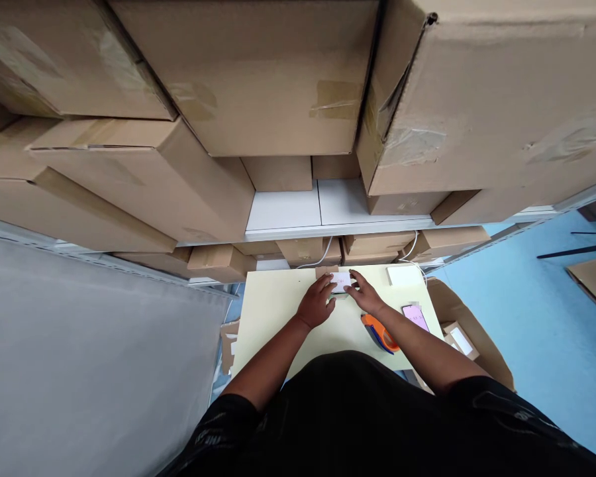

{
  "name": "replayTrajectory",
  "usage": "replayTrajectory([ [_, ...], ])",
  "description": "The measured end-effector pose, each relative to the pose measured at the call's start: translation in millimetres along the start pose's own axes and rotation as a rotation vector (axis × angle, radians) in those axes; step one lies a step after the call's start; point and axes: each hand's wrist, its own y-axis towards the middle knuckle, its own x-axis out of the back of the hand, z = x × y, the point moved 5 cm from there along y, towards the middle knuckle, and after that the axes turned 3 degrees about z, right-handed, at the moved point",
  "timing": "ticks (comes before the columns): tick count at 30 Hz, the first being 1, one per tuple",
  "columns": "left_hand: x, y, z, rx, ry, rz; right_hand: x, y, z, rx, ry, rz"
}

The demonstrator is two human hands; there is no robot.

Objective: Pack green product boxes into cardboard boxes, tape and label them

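A small white box [341,281] with faint pinkish print on top is at the far side of the pale table [273,301]. My left hand [318,303] grips its left side, fingers along the edge and thumb low. On the opposite side, my right hand [365,293] holds it, with the index finger at the far corner and the thumb at the near one. The underside of the box is hidden. Just behind it lies a piece of brown cardboard [322,271]. An orange and blue tape dispenser [380,334] lies by my right forearm.
A phone [415,318] with a pink screen and a flat white box [403,275] lie on the table's right side. Shelves of cardboard boxes [258,73] rise beyond and overhang it. An open carton [469,324] stands at right; a grey wall [94,344] is at left.
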Motion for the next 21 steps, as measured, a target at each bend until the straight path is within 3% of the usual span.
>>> replayTrajectory([
  [5, -3.3, -8, 15, 0.345, -0.301, -0.099, 4, -7, 4, -0.029, 0.133, -0.018],
  [9, -29.9, -25, 34, 0.616, -0.563, -0.002, 2, -21, -11, -0.083, 0.302, -0.03],
  [12, -51.2, -35, 42, 0.67, -0.642, 0.069, -7, -31, -35, -0.156, 0.347, -0.022],
  [16, -71.7, -42, 45, 0.699, -0.738, 0.077, -25, -32, -61, -0.22, 0.307, 0.041],
  [21, -67.9, -53, 52, 0.734, -0.766, -0.033, -51, -13, -58, -0.178, 0.296, 0.063],
])
